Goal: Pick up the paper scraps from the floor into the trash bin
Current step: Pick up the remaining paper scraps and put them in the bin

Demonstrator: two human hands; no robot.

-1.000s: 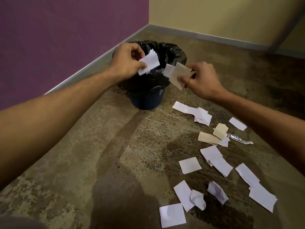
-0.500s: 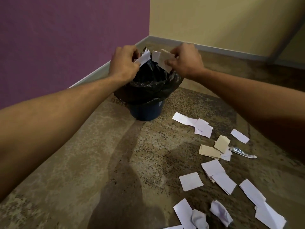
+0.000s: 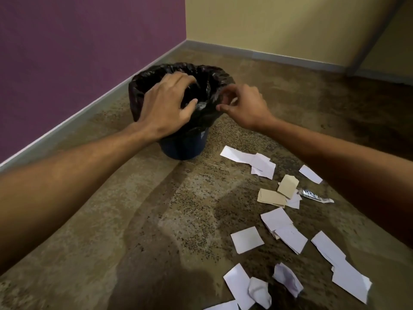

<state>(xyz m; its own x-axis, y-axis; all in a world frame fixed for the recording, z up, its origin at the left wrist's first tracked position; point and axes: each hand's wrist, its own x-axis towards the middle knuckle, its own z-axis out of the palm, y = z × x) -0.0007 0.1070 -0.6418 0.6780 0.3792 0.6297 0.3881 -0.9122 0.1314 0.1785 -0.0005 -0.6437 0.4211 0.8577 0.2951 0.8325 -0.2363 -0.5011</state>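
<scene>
Both grips are empty: left hand (image 3: 165, 108) spreads its fingers loosely over the mouth of the bin (image 3: 182, 113), and right hand (image 3: 243, 106) hangs beside the bin's right rim with fingers curled apart, holding nothing that shows. A black bag (image 3: 210, 79) lines the bin, which stands on the floor (image 3: 134, 220) near the corner of a purple wall (image 3: 89, 52) and a yellow wall (image 3: 279, 23). What lies inside the bag cannot be told. Scraps (image 3: 247, 239) lie scattered on the floor to the right of the bin, under the right forearm: roughly a dozen flat white pieces, some overlapping so the count is unsure, two tan pieces (image 3: 271, 197) touching each other, and two crumpled white wads (image 3: 259, 291) near the bottom edge. One silvery wrapper (image 3: 316, 195) lies just beside the tan pieces
</scene>
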